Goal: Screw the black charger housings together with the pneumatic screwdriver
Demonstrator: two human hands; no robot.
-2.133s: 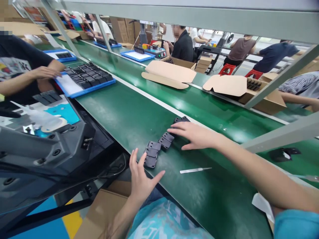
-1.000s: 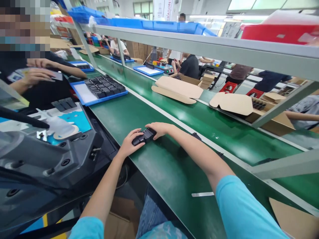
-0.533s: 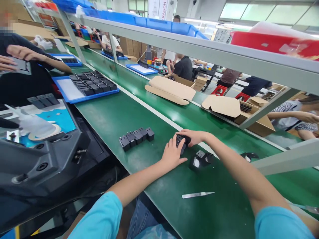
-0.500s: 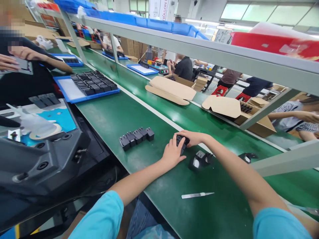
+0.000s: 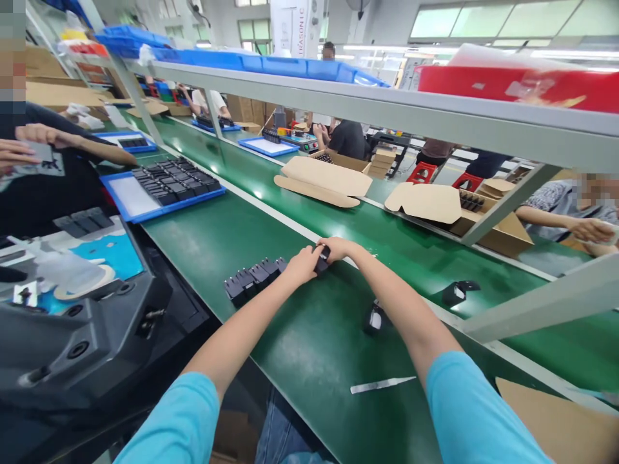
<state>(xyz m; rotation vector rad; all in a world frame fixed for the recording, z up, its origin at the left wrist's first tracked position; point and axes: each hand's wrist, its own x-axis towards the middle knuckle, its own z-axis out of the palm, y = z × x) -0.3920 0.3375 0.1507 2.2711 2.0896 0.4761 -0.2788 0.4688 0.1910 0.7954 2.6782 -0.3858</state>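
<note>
My left hand (image 5: 304,264) and my right hand (image 5: 336,249) are closed together around a black plug adapter (image 5: 323,259) over the green bench. My fingers cover much of it. Just left of my left hand stands a row of several black plug adapters (image 5: 254,277), prongs pointing up; my left wrist hides part of the row's right end. A loose black piece with a shiny face (image 5: 374,318) lies beside my right forearm, which partly covers it. Closer to my body rests a slim silver pointed tool (image 5: 382,385).
Farther right on the green surface sits another black part (image 5: 456,293). A blue tray (image 5: 138,201) full of black adapters stands far left, near a co-worker's hands (image 5: 36,145). A grey machine (image 5: 97,341) borders the bench on the left. A metal shelf (image 5: 290,80) crosses overhead; cardboard boxes (image 5: 503,232) stand behind.
Both hands have moved left with the held adapter, up to the end of the adapter row. The view has shifted slightly, and my right forearm now covers part of the loose black piece.
</note>
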